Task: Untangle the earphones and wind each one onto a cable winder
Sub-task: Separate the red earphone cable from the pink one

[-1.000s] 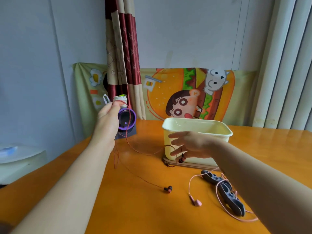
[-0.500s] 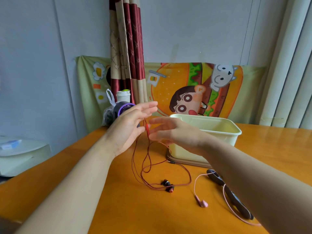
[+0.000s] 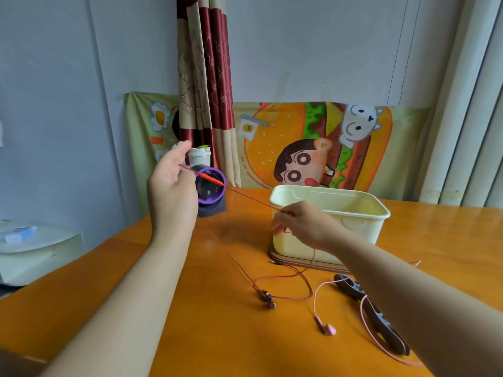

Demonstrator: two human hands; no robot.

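We hold red earphone cable [image 3: 250, 197] taut above table [image 3: 217, 336]. Left hand [image 3: 171, 186] clamped on far-left end, right hand [image 3: 302, 224] pinching it beside cream box [image 3: 353, 210]. Earbuds [image 3: 268, 299] trail near, on table. We judge cable light, limp, snag-prone; grip cord, not buds.

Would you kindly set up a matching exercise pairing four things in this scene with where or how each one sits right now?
Things:
1 red earphone cable
2 pink earphone
3 cream tub
4 dark cable winder

States:
A stands on a brown board
B crossed by the pink earphone's cable
C pulled taut between left hand and right hand
D bud rests on the table, nearest the camera

Pairs: 1-C, 2-D, 3-A, 4-B
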